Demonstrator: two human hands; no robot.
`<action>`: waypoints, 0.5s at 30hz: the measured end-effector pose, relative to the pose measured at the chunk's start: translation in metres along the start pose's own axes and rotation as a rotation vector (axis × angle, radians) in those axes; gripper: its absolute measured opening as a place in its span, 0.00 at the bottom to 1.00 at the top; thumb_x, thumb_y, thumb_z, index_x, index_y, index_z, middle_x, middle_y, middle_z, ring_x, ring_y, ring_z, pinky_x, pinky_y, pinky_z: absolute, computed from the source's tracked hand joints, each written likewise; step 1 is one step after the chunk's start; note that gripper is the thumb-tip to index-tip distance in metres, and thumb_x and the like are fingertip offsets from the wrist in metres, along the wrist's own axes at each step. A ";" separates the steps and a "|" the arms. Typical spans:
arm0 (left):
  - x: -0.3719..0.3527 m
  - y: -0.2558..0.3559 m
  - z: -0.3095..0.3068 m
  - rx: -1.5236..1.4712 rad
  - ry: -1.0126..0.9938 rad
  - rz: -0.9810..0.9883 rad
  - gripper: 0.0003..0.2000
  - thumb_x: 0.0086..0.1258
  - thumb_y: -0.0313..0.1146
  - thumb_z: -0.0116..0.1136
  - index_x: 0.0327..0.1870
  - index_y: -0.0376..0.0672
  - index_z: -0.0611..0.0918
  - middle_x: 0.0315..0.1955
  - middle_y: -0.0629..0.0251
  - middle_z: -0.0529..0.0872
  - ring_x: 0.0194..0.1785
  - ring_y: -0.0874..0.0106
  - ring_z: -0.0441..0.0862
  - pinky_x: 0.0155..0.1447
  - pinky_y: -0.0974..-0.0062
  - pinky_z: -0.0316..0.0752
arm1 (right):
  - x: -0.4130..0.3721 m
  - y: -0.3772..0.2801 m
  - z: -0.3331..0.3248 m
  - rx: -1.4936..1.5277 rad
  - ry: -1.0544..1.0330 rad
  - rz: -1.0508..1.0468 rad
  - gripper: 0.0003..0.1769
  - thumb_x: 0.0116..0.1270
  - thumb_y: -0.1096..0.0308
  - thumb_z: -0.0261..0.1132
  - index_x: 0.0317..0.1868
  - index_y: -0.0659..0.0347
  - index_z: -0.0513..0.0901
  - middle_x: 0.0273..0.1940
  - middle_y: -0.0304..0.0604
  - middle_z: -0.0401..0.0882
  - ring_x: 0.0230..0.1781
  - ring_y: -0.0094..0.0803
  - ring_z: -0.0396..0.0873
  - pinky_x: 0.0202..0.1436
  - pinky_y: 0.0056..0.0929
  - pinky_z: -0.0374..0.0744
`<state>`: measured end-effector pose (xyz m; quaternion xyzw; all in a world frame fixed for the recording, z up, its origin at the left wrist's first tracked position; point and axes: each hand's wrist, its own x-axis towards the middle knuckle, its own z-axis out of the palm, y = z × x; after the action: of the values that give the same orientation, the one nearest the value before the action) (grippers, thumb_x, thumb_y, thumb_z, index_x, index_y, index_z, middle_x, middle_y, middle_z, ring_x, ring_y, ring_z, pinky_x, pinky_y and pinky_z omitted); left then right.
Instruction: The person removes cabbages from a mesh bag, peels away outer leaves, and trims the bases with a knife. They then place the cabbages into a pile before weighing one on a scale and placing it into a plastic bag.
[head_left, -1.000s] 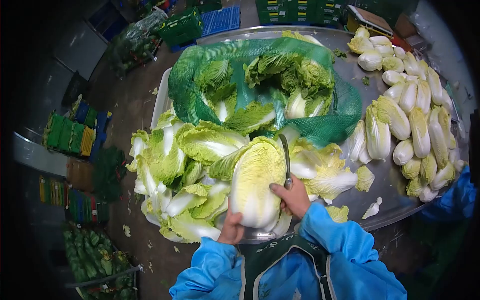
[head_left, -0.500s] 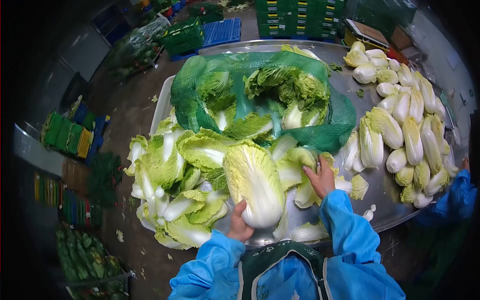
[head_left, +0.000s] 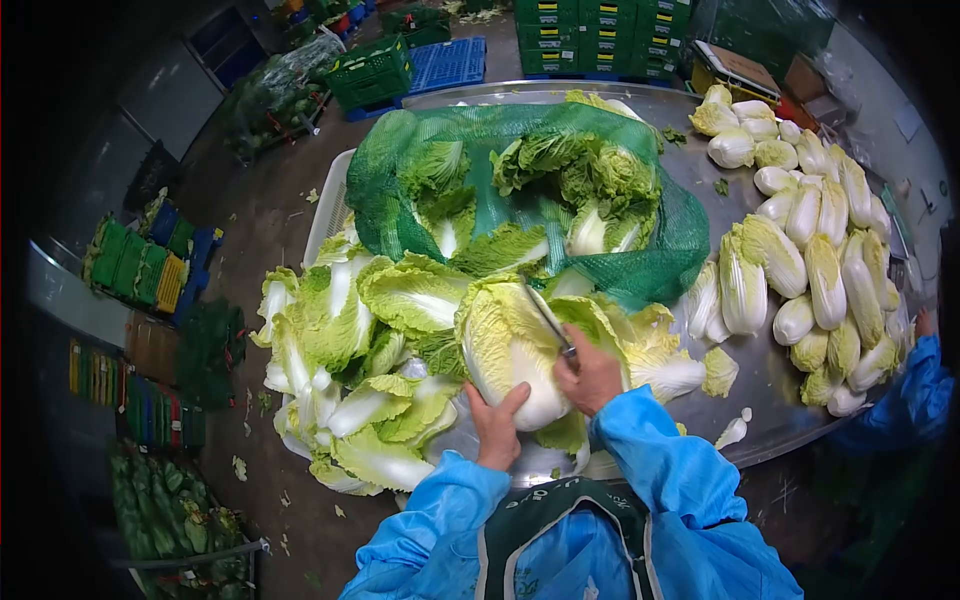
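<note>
A pale yellow-green napa cabbage (head_left: 512, 345) stands tilted in front of me, leafy end away, white base towards me. My left hand (head_left: 497, 425) grips its lower left side, thumb across the white base. In my right hand (head_left: 592, 372) is a knife (head_left: 545, 318), fingers closed round the handle, its blade lying along the cabbage's upper right side. Loose outer leaves (head_left: 345, 350) are heaped on the left, and more cut leaves (head_left: 655, 350) lie beside my right hand. Beyond the cabbage, a green mesh bag (head_left: 470, 150) holds further leafy heads.
Trimmed cabbages (head_left: 825, 270) are piled along the right of the metal table (head_left: 735, 395). A white tub (head_left: 328, 205) shows its rim behind the leaves. Another person's blue sleeve (head_left: 905, 400) reaches in at the right edge. Green crates (head_left: 600, 40) are stacked behind the table.
My right hand has moved left from the loose leaves to the cabbage, and the knife blade now shows. The cabbage has turned, and my left thumb has shifted onto its front.
</note>
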<state>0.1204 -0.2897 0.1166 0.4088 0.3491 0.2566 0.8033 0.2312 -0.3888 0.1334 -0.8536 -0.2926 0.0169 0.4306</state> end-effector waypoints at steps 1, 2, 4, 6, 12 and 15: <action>0.002 -0.003 -0.007 -0.003 0.000 0.002 0.37 0.50 0.23 0.66 0.63 0.41 0.60 0.51 0.58 0.73 0.53 0.64 0.74 0.57 0.67 0.71 | 0.005 0.011 -0.006 0.102 0.020 0.133 0.23 0.57 0.66 0.63 0.51 0.68 0.75 0.31 0.54 0.81 0.26 0.43 0.81 0.29 0.36 0.78; 0.004 -0.006 -0.019 -0.060 -0.060 -0.115 0.35 0.52 0.26 0.65 0.63 0.41 0.62 0.51 0.57 0.74 0.54 0.62 0.74 0.59 0.65 0.71 | 0.011 0.026 -0.013 0.204 0.038 0.267 0.23 0.57 0.66 0.63 0.52 0.68 0.74 0.30 0.54 0.81 0.25 0.40 0.81 0.28 0.35 0.77; 0.002 -0.006 -0.041 -0.107 -0.125 -0.238 0.33 0.54 0.30 0.63 0.63 0.41 0.63 0.52 0.56 0.75 0.55 0.60 0.74 0.60 0.62 0.70 | 0.024 0.094 -0.017 0.237 0.057 0.330 0.23 0.58 0.64 0.63 0.53 0.66 0.74 0.24 0.49 0.80 0.18 0.33 0.77 0.22 0.31 0.73; 0.001 -0.004 -0.054 -0.590 -0.258 -0.649 0.32 0.57 0.39 0.60 0.64 0.41 0.65 0.57 0.56 0.74 0.59 0.56 0.72 0.65 0.54 0.65 | 0.028 0.120 -0.024 0.073 0.206 0.100 0.24 0.58 0.63 0.64 0.53 0.66 0.74 0.21 0.46 0.77 0.17 0.30 0.74 0.20 0.29 0.72; -0.004 0.003 -0.025 -0.636 -0.726 -0.741 0.50 0.46 0.64 0.64 0.69 0.50 0.58 0.63 0.50 0.65 0.60 0.40 0.67 0.58 0.36 0.66 | 0.028 0.009 -0.048 1.176 -0.467 0.556 0.30 0.61 0.53 0.65 0.57 0.64 0.71 0.21 0.36 0.75 0.13 0.20 0.70 0.15 0.20 0.70; -0.008 0.007 -0.013 -0.430 -0.579 -0.633 0.51 0.46 0.67 0.62 0.70 0.50 0.55 0.63 0.51 0.64 0.61 0.39 0.65 0.56 0.36 0.67 | 0.031 0.009 -0.036 1.278 -0.404 0.538 0.24 0.62 0.55 0.65 0.50 0.63 0.73 0.22 0.35 0.76 0.10 0.18 0.68 0.13 0.17 0.68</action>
<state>0.1045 -0.2858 0.1203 0.1617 0.1574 -0.0587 0.9724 0.2715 -0.4037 0.1562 -0.4577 -0.0791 0.4478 0.7640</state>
